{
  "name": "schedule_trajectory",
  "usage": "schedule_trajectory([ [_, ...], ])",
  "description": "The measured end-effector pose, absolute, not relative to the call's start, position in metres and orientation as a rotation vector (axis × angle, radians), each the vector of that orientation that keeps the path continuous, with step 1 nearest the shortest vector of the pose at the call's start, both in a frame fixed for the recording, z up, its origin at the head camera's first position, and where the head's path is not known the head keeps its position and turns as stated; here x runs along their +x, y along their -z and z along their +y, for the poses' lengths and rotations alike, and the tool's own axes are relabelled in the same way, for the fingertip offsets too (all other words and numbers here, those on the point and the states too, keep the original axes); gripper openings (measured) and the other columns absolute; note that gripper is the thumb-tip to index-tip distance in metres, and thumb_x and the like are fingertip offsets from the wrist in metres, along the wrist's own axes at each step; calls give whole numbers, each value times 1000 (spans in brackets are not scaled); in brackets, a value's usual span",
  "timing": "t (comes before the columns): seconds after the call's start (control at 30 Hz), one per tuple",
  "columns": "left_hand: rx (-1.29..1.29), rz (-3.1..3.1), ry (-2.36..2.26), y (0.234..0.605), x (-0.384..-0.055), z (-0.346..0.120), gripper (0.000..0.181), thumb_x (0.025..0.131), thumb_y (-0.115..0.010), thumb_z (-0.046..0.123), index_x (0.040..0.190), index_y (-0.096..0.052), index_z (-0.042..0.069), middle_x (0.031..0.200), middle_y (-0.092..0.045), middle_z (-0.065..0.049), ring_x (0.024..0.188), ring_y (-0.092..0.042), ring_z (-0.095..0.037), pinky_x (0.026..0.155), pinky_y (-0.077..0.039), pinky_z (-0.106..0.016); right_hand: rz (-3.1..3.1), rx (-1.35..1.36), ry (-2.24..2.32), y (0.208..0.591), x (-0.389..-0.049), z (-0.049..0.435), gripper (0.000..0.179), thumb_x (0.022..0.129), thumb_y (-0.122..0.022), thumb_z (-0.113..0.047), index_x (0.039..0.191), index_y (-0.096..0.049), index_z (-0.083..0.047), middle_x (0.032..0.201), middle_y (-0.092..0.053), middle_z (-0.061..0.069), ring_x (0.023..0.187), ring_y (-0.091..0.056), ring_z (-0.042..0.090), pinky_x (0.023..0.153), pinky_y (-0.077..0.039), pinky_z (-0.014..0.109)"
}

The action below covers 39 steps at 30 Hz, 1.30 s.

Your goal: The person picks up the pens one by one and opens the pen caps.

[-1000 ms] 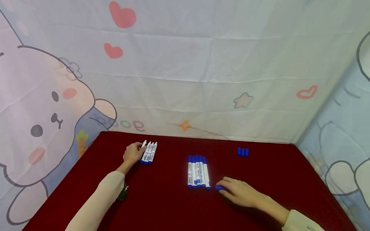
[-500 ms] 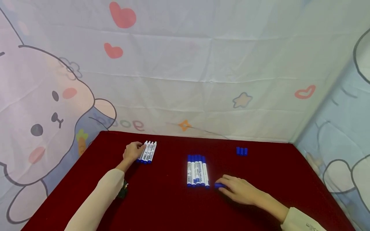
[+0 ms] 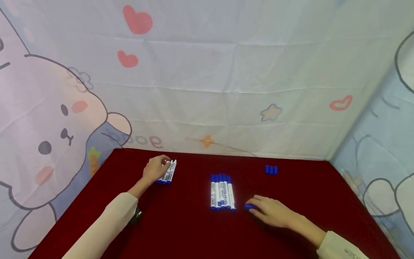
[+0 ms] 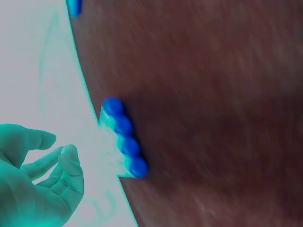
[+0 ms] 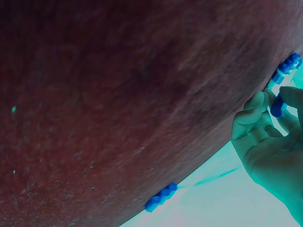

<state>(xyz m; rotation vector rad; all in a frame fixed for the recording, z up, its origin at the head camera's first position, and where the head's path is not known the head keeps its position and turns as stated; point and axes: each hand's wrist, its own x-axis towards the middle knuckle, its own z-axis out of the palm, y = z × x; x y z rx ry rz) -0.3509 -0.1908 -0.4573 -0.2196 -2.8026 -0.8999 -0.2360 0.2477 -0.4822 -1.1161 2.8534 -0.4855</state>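
Observation:
At the table's back left lies a row of several uncapped white markers, side by side, their blue ends toward the person. My left hand is over the left part of this row and partly hides it. In the left wrist view its thumb and fingertips stand apart, with nothing between them. My right hand pinches a blue marker cap between thumb and fingers, low over the table. Left of that hand lie several capped markers in a row, blue caps at the far end.
Three blue caps lie side by side at the back right of the dark red tabletop. A small dark object shows beside the left sleeve. A printed curtain hangs behind the table and along its sides.
My left hand has let go of the leftmost marker, now close against the others, and shifted right over the row. My right hand has drawn slightly right with the cap.

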Motion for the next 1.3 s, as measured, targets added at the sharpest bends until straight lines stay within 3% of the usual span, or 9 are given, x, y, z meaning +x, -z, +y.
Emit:
schedule_trajectory([
  [0.13, -391, -2794, 897, 453, -340, -169, 25, 98, -62, 14, 117, -70, -1, 101, -73, -18, 67, -62, -18, 48, -44, -25, 2878, -1086, 472, 484, -243, 253, 26, 106, -55, -24, 125, -67, -11, 110, -69, -3, 96, -69, 11, 79, -59, 28],
  [0.33, -581, -2784, 918, 448, -321, -144, 22, 96, -66, 9, 115, -71, -2, 91, -73, -13, 69, -62, -14, 60, -50, -28, 2895, -1043, 474, 486, -252, 261, 26, 106, -55, -24, 124, -68, -9, 109, -69, -2, 96, -69, 14, 78, -59, 30],
  [0.57, -793, -2714, 914, 446, -299, -123, 17, 92, -69, 6, 107, -72, -1, 83, -69, -7, 62, -54, -5, 55, -46, -22, 2928, -960, 498, 487, -261, 279, 30, 106, -57, -25, 124, -68, -5, 103, -66, -2, 79, -56, 2, 67, -52, 23],
  [0.73, -853, -2764, 918, 446, -290, -112, 17, 93, -69, 8, 109, -72, 1, 88, -72, -7, 67, -59, -7, 58, -47, -21, 2926, -939, 539, 487, -270, 292, 32, 104, -59, -24, 126, -69, -3, 98, -60, -3, 73, -42, -3, 62, -42, 19],
  [1.03, -923, -2850, 953, 453, -285, -109, 17, 95, -68, 10, 110, -73, 2, 93, -74, -7, 70, -60, -7, 61, -49, -21, 2985, -875, 552, 489, -286, 314, 30, 99, -66, -19, 125, -71, -5, 104, -61, 1, 80, -47, -1, 66, -45, 22],
  [1.2, -948, -2862, 989, 457, -282, -110, 18, 96, -67, 9, 111, -72, 1, 95, -74, -8, 69, -58, -6, 60, -48, -20, 3081, -781, 675, 483, -297, 327, 33, 98, -68, -16, 125, -70, 1, 99, -57, 5, 73, -40, 1, 61, -38, 22],
  [1.3, -969, -2860, 1010, 457, -282, -111, 19, 96, -66, 9, 112, -72, 0, 94, -74, -8, 68, -56, -5, 61, -48, -20, 3109, -727, 767, 480, -306, 336, 32, 98, -67, -12, 125, -68, 5, 98, -59, 9, 73, -43, 4, 61, -41, 23],
])
